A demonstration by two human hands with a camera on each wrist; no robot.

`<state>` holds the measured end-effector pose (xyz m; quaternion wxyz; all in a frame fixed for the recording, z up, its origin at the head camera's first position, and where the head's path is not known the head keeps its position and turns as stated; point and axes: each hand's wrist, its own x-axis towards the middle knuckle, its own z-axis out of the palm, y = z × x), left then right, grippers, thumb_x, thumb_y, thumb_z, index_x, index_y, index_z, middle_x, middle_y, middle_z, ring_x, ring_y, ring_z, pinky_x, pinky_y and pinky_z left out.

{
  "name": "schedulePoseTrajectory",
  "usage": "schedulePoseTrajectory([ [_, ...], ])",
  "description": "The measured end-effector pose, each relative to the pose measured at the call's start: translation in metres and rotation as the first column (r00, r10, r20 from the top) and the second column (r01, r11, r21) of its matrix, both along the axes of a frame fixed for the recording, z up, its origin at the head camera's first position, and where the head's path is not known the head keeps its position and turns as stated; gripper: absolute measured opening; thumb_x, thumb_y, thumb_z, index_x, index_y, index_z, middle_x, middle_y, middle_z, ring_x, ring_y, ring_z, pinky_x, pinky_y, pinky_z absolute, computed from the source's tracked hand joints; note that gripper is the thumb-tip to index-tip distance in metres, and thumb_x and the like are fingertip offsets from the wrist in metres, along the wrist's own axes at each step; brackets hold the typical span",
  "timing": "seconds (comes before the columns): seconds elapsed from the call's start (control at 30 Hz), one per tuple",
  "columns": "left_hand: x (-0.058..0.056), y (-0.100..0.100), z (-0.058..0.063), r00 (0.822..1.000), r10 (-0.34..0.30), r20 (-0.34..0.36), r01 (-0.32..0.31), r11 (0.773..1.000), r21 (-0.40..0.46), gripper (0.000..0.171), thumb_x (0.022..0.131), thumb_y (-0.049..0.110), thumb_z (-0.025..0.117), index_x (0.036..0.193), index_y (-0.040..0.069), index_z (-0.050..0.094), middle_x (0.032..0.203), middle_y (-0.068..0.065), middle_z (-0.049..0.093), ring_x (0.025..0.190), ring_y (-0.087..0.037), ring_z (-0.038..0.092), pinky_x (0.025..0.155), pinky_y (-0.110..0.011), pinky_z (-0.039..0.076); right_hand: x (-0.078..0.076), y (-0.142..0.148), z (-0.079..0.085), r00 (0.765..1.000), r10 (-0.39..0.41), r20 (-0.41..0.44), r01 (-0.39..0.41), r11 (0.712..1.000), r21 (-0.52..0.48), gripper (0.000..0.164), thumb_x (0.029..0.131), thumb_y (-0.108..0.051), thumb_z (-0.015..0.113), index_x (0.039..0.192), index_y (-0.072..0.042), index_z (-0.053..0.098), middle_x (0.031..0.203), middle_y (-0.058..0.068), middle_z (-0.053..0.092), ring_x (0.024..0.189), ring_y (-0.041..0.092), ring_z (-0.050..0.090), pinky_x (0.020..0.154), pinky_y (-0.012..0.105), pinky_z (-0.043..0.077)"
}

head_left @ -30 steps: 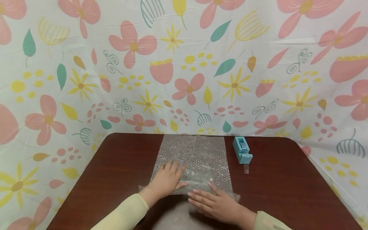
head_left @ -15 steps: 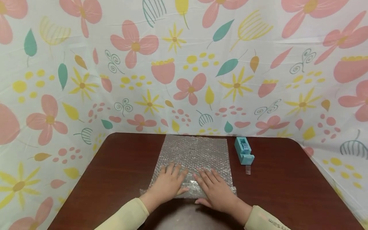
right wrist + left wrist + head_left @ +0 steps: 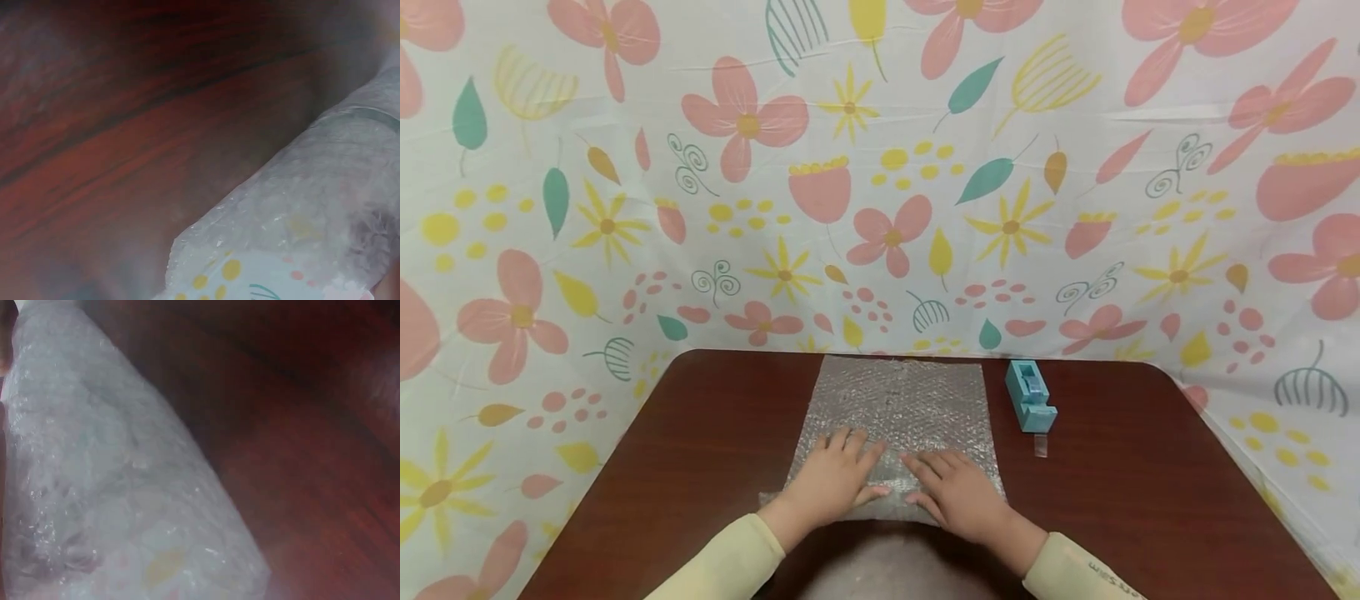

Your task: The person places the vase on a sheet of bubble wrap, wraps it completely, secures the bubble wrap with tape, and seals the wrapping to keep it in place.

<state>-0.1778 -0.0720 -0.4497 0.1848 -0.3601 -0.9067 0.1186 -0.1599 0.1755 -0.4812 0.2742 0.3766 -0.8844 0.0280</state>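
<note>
A sheet of bubble wrap (image 3: 902,400) lies on the table in the head view. Its near end is folded over into a thick roll (image 3: 891,475), and a clear shape shows dimly inside. My left hand (image 3: 829,479) rests on the roll's left part, fingers spread forward, thumb along the near side. On the right part lies my right hand (image 3: 962,496), fingers pointing forward and inward with the thumb nearer me. The left wrist view shows the bubble wrap (image 3: 125,469) bulging beside the wood. In the right wrist view the wrapped roll (image 3: 300,194) runs along the right side.
A light blue tape dispenser (image 3: 1030,396) stands on the dark wooden table (image 3: 1120,467), right of the sheet. A short strip of clear tape (image 3: 1041,445) hangs from its near end. A flower-patterned cloth (image 3: 887,167) rises behind the table.
My right hand has moved from the near edge forward onto the roll, and its fingers have drawn in a little since. My left hand stays on the left part.
</note>
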Motion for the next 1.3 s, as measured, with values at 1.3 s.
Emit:
schedulePoseTrajectory([
  [1.3,0.012,0.004,-0.017,0.99,-0.075,-0.124,0.058,0.989,-0.139,0.1,0.082,0.087,0.052,0.162,0.032,0.027,0.162,-0.003,0.045,0.149,-0.024,0.045,0.116,-0.054,0.044,-0.019,-0.005,0.026,0.855,-0.035,0.517,0.097,0.991,-0.094,0.041,0.109,-0.031,0.045,0.139,-0.009,0.065,0.12,0.009,0.077,0.106,0.025,0.075,0.093,0.049,0.058],
])
